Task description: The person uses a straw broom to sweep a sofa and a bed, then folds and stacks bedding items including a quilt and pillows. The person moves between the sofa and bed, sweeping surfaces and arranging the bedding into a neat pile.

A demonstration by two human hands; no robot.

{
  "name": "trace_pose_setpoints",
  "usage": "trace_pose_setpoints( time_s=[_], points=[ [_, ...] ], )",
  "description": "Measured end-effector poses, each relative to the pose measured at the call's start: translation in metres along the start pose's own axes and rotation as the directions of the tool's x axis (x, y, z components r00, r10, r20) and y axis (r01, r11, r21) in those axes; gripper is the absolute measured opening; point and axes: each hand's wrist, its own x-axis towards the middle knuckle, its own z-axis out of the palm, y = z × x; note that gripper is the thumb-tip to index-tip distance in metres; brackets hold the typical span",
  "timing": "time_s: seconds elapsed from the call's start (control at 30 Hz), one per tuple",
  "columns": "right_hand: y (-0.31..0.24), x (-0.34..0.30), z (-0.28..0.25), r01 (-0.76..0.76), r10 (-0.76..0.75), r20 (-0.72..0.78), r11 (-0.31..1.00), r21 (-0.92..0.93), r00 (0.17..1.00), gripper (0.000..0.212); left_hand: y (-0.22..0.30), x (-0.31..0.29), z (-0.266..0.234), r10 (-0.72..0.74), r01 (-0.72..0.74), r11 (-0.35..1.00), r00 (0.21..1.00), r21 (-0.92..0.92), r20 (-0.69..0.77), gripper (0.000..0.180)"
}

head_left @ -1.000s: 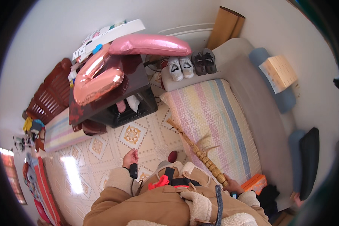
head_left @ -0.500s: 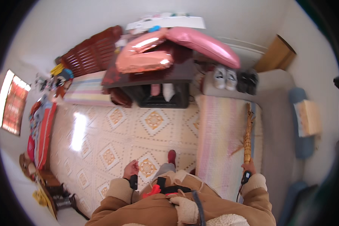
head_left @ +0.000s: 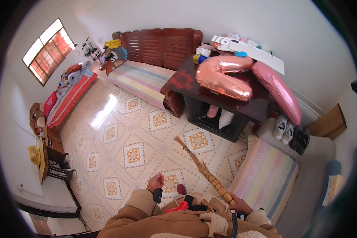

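Broom [head_left: 211, 178], straw, bound

Right hand [head_left: 240, 204] grasping thick end; stalks run toward 11 o'clock. Left hand [head_left: 156, 181]: empty, fingers loosely curled. Probably light, stiff where bound, whippy at tip; best held at bindings. Likely obstructions from right hand: sofa [head_left: 311, 170], 2 o'clock; desk [head_left: 260, 103] bearing balloon [head_left: 212, 75], 12 o'clock.

Rose-gold foil balloon [head_left: 212, 75] on dark table [head_left: 258, 108]; white sneakers [head_left: 280, 127] beside dark shoes [head_left: 300, 142] on grey sofa [head_left: 311, 162].

The coat [head_left: 166, 224] is tan with fleecy cream cuffs [head_left: 141, 200] — the visible shoe [head_left: 181, 189] dark red.
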Motion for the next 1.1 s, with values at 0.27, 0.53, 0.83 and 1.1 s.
trace_pose_setpoints(
  time_s=[0.27,0.53,0.83,1.1],
  points=[
    [-0.109,0.091,0.0,0.442,-0.399,-0.231,0.88,0.177,0.887,0.087,0.115,0.017,-0.067,0.133,-0.141,0.976,0.989,-0.166,-0.057,0.015],
    [-0.166,0.168,-0.006,0.053,-0.075,-0.21,0.992,-0.11,0.975,0.066,0.174,0.037,-0.117,0.189,-0.236,0.896,0.969,-0.376,-0.159,0.009],
    [-0.328,0.29,-0.077,0.055,-0.055,-0.001,0.998,-0.025,0.998,0.065,0.234,0.065,-0.125,0.206,-0.274,0.802,0.961,-0.531,-0.184,0.011],
    [-0.484,0.42,-0.108,0.539,-0.549,0.028,0.828,0.155,0.836,0.077,0.268,0.098,-0.158,0.501,-0.549,0.835,0.785,-0.034,-0.365,0.029]
  ],
)
